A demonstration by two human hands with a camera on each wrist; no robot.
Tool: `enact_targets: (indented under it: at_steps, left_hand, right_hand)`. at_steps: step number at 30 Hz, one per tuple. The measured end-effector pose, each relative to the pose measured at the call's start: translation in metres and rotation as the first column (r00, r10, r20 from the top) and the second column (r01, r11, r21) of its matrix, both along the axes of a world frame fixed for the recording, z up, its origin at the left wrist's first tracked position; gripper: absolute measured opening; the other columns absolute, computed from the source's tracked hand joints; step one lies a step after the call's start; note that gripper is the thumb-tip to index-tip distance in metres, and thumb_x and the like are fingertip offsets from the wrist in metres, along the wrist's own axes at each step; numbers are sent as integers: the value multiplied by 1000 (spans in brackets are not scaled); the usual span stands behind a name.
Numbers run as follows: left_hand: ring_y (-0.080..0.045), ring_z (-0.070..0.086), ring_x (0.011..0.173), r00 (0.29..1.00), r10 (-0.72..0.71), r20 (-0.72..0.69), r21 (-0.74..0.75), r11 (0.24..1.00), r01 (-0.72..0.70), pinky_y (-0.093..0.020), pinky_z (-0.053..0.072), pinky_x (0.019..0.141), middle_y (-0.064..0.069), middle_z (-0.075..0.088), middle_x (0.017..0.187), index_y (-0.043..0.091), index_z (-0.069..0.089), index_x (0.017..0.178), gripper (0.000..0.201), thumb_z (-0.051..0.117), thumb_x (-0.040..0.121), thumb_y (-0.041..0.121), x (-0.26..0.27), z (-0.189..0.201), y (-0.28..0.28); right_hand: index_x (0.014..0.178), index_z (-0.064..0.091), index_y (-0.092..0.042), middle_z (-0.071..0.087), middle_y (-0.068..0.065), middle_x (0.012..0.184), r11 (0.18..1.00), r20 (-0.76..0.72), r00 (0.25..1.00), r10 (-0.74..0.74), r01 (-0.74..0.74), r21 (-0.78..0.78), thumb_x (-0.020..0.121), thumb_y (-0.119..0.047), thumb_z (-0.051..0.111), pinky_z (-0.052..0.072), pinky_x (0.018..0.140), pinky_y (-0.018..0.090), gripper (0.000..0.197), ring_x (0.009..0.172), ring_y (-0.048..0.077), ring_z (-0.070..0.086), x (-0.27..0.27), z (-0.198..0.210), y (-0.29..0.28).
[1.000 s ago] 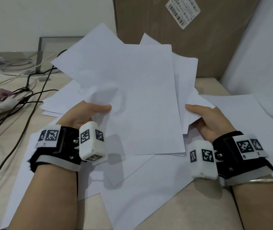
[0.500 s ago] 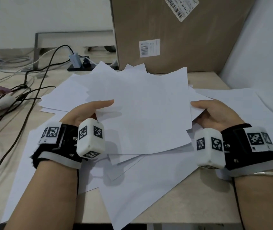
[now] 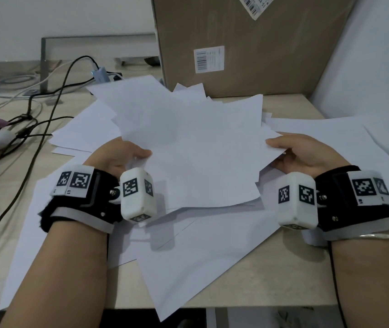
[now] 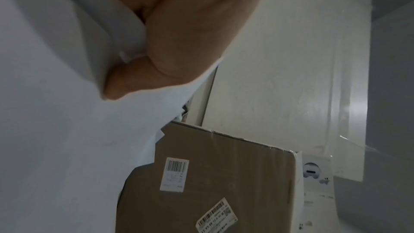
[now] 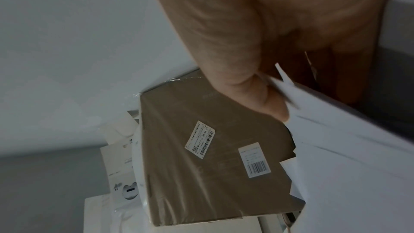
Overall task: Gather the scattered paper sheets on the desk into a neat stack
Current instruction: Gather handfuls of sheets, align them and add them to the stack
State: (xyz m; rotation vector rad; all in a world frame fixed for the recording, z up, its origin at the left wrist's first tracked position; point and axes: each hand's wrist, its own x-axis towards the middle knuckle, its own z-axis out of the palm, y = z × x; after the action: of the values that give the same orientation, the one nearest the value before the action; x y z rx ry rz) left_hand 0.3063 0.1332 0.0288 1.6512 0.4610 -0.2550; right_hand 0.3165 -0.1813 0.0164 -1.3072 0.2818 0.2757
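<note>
Desk: light wood desk (image 3: 290, 268) against a pale wall, loads of white paper spread all over it.
Left hand: left hand (image 3: 115, 157) has its thumb on top of the bundle's left edge and the fingers tucked underneath, so it's pinching the paper. Wrist view shows the thumb pressed flat onto the sheet.
Right hand: right hand (image 3: 307, 152) is doing the same on the opposite edge, thumb on top, fingers under. Its wrist view shows several sheet corners fanned out right at the thumb tip.
Held bundle: bundle of sheets (image 3: 196, 150) sits between the two hands, messy, corners sticking out at different angles past the fingertips. Can't tell if its bottom edge touches the desk.
Loose sheets: loose sheets (image 3: 203, 263) lie flat under the wrists and toward the person, one poking over the desk edge. More out past the left hand and off beyond the right hand.
Box: big cardboard box (image 3: 259, 48) with barcode labels stands just beyond the fingertips.
Cables: dark cables (image 3: 35, 129) tangled well out to the left of the left hand.
</note>
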Motion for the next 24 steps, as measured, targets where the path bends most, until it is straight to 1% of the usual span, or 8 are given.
enact_targets:
  at_steps: [3,6,8,11,15,19,22,24]
  left_hand:
    - [-14,60,75,992,28,119,-58,998,-21,-25,49,59,-2,62,87,10,60,98,19,51,92,-6,0,0,5]
    - [-17,65,76,973,-32,227,-88,995,53,-23,53,57,-3,66,86,10,61,107,25,50,92,-6,-5,3,11]
    - [-12,71,71,957,-27,287,-117,991,63,-19,54,54,1,72,83,11,62,106,26,50,91,-7,-8,5,14]
    - [-7,70,64,939,-59,338,-96,991,96,-17,52,52,5,73,73,11,63,101,22,52,91,-4,-10,7,15]
    - [-9,71,66,928,-105,358,-121,980,158,-19,54,54,4,74,77,10,63,102,19,52,91,-1,-9,7,11]
    - [-15,72,81,909,-78,409,-186,968,167,-25,57,65,-1,74,92,10,64,108,21,55,91,3,-6,6,6]
    - [-16,71,82,857,43,514,-223,971,85,-29,58,73,0,73,91,13,67,101,15,61,88,7,-1,13,2]
    - [-15,70,85,802,73,593,-232,969,83,-28,56,75,2,73,91,14,67,99,13,61,89,9,1,20,-1]
  right_hand:
    - [126,58,0,67,10,105,1000,69,997,-20,20,6,90,-3,55,57,71,23,36,87,17,65,1,0,-2]
    - [125,60,-1,67,12,117,999,141,990,-24,28,-23,87,-7,61,51,95,31,39,101,21,65,2,-1,-3]
    - [124,61,-4,69,8,115,999,186,982,-36,40,-17,82,-9,65,53,91,25,43,101,17,67,1,0,-5]
    - [126,59,-10,71,1,111,1000,251,968,-5,9,-13,89,-8,58,55,79,20,37,95,13,69,-1,5,-6]
    - [125,58,-5,70,8,115,999,256,966,32,-21,-48,88,-2,60,58,83,31,37,104,23,68,-5,3,-3]
    - [118,63,-6,72,8,107,993,269,963,-26,55,-100,87,2,61,55,86,42,31,98,25,70,-7,1,5]
    - [106,65,-13,75,-3,95,980,433,887,-163,197,-35,87,0,62,55,88,36,23,95,18,70,-10,10,14]
    - [105,65,-14,74,-3,97,973,516,829,-215,229,38,85,-5,66,54,92,35,21,100,18,69,-15,17,18]
